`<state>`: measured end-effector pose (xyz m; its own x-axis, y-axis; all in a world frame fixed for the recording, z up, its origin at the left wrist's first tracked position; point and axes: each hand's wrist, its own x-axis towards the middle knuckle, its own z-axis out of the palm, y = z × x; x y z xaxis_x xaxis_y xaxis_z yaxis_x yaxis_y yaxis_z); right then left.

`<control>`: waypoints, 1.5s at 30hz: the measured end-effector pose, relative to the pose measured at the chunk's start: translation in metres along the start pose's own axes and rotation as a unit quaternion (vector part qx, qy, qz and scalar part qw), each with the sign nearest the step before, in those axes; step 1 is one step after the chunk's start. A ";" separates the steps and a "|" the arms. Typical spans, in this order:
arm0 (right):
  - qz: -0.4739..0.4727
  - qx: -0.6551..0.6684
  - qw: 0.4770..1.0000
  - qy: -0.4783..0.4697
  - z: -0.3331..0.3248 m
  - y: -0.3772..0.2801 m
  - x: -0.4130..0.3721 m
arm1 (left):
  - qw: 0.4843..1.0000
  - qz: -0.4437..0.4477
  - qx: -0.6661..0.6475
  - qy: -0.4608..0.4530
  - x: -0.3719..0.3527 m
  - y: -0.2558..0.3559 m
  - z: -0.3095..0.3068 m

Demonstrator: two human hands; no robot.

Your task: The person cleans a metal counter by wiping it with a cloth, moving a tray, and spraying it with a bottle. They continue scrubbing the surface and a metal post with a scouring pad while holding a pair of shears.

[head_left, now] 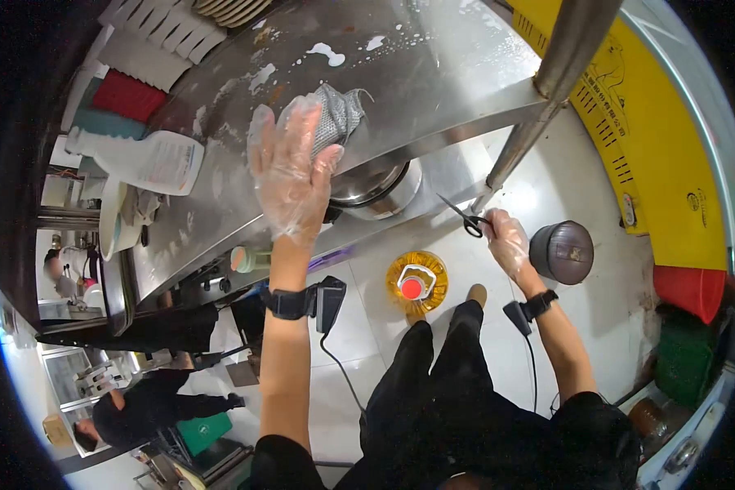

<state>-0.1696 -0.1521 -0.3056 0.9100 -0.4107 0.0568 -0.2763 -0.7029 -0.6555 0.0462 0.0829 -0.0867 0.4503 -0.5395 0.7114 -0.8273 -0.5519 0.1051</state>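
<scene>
While wet with soap, shiny metal table (pixel 400 73) up at 12 o'clock. Flat on it at 11 o'clock, gloved left hand (pixel 290 167), fingers spread wide apart, touching grey cloth (pixel 340 114) at 1 o'clock. At 3 o'clock, right hand (pixel 506 242), fingers wrapped tight round black scissors (pixel 465 216).

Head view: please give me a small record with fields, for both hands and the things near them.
Left: left hand, in clear plastic glove, open, touching grey mesh cloth
Surface: wet stainless steel table
Right: right hand, gloved, holds black scissors
Floor: yellow oil bottle with red cap; dark round pot
Table edge: white spray bottle, lying down
</scene>
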 end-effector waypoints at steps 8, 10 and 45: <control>0.112 0.496 0.861 0.033 -0.087 -0.108 -0.054 | 0.978 -0.093 -0.189 0.010 -0.058 0.095 -0.017; 0.098 0.546 0.831 0.040 -0.099 -0.136 -0.052 | 0.928 -0.187 -0.299 -0.119 -0.063 0.126 -0.016; -0.086 -0.030 0.962 0.256 -0.115 -0.207 0.028 | 1.000 0.022 0.015 -0.005 0.023 -0.010 0.002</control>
<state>-0.1222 -0.0849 -0.0816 0.6767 -0.5068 0.5340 -0.1659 -0.8117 -0.5601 0.0654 0.0746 -0.0727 0.4166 -0.5705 0.7078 -0.8362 -0.5459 0.0521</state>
